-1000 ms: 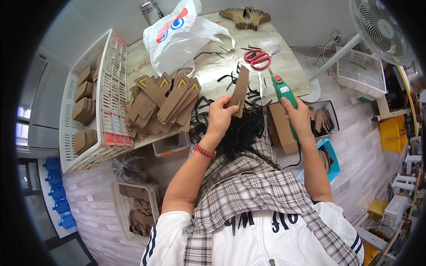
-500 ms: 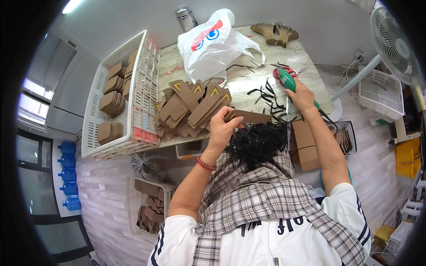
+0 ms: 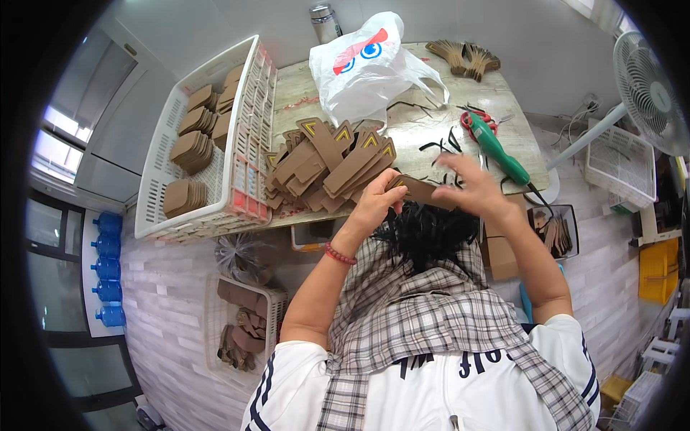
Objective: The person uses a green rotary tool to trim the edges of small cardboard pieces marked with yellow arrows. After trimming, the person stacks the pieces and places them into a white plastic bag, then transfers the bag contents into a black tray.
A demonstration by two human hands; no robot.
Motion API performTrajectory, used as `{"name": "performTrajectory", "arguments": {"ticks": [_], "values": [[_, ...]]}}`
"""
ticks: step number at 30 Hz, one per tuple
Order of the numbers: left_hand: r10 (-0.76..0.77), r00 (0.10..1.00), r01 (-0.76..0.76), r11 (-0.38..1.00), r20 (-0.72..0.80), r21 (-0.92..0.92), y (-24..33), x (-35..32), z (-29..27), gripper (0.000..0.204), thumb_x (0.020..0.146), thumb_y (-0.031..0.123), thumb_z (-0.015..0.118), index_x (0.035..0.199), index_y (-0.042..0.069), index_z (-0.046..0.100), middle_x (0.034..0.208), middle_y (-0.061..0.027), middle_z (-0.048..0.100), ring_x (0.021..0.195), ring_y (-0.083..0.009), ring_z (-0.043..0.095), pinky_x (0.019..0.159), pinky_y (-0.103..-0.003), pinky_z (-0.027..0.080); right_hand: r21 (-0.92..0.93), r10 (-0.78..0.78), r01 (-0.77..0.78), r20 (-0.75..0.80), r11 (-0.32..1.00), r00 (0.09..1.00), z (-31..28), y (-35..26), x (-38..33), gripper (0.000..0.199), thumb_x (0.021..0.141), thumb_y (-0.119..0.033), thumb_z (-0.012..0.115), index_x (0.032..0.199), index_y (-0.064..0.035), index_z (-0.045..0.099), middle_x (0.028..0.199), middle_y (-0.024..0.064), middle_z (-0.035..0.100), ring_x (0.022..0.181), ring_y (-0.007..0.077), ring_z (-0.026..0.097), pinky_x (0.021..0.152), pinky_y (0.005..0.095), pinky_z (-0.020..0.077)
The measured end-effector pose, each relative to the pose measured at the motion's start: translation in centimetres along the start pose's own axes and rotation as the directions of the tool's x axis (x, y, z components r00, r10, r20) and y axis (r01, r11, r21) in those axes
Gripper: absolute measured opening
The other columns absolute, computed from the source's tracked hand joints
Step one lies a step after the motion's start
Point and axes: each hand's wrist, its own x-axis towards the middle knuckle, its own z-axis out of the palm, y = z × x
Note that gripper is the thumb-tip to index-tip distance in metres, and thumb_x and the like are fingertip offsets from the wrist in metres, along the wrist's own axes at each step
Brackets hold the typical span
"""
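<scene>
My left hand (image 3: pixel 374 206) grips one end of a flat brown strip-shaped piece (image 3: pixel 430 192), held level over my lap just off the table's near edge. At the piece's other end is my right hand (image 3: pixel 476 189), thumb and fingers apart and slightly blurred. A heap of black strips (image 3: pixel 420 241) lies on my plaid apron (image 3: pixel 410 316) below both hands. Left of them, similar brown pieces (image 3: pixel 327 169), several with yellow chevrons, are piled on the table. A green corded hand tool (image 3: pixel 501 152) rests on the table beside red-handled scissors (image 3: pixel 483 117).
A tall white crate (image 3: pixel 248 129) with stacked brown pieces stands at the table's left. Behind the pile sits a white plastic bag (image 3: pixel 363 68), with a metal flask (image 3: pixel 325 23) beyond it. Another brown bundle (image 3: pixel 463 59) lies at the back. A fan (image 3: pixel 647 93) stands at right.
My right hand has let go of the green tool, leaving it on the table, and has come back toward the brown piece. My left hand keeps its hold. The view has shifted slightly.
</scene>
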Motion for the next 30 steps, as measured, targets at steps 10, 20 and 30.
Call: {"name": "performTrajectory", "arguments": {"ticks": [10, 20, 30], "values": [[-0.083, 0.996, 0.093, 0.908, 0.042, -0.41, -0.9, -4.4, -1.7, 0.004, 0.089, 0.007, 0.057, 0.091, 0.004, 0.057, 0.077, -0.0013, 0.056, 0.067, -0.0091, 0.052, 0.064, -0.023, 0.044, 0.093, 0.186, -0.178, -0.087, 0.98, 0.979, 3.2, -2.7, -3.4, 0.015, 0.083, -0.021, 0.066, 0.082, -0.0063, 0.065, 0.072, 0.0098, 0.062, 0.064, 0.0223, 0.061, 0.059, 0.0321, 0.0477], [0.715, 0.568, 0.131, 0.411, -0.408, 0.902, 3.5, -1.2, -15.8, 0.04, 0.083, 0.026, 0.066, 0.106, -0.006, 0.058, 0.109, -0.0185, 0.056, 0.098, -0.0284, 0.056, 0.087, -0.037, 0.044, 0.913, 0.742, -0.343, 0.387, -0.223, 0.547, 11.1, -2.5, 2.9, 0.018, 0.09, -0.028, 0.062, 0.096, -0.0113, 0.058, 0.089, -0.0018, 0.061, 0.083, 0.0112, 0.053, 0.085, 0.0324, 0.0383], [-0.143, 0.865, 0.475, 0.54, -0.481, 0.694, 4.4, 0.5, -21.0, 0.091, 0.065, 0.063, 0.069, 0.123, -0.005, 0.052, 0.118, -0.0262, 0.058, 0.11, -0.035, 0.057, 0.09, -0.037, 0.046, 0.833, 0.785, -0.488, 0.476, -0.259, 0.396, 14.5, -3.1, 7.4, 0.031, 0.09, -0.029, 0.061, 0.109, -0.0052, 0.057, 0.1, 0.0065, 0.063, 0.092, 0.0165, 0.056, 0.083, 0.0324, 0.0424]]}}
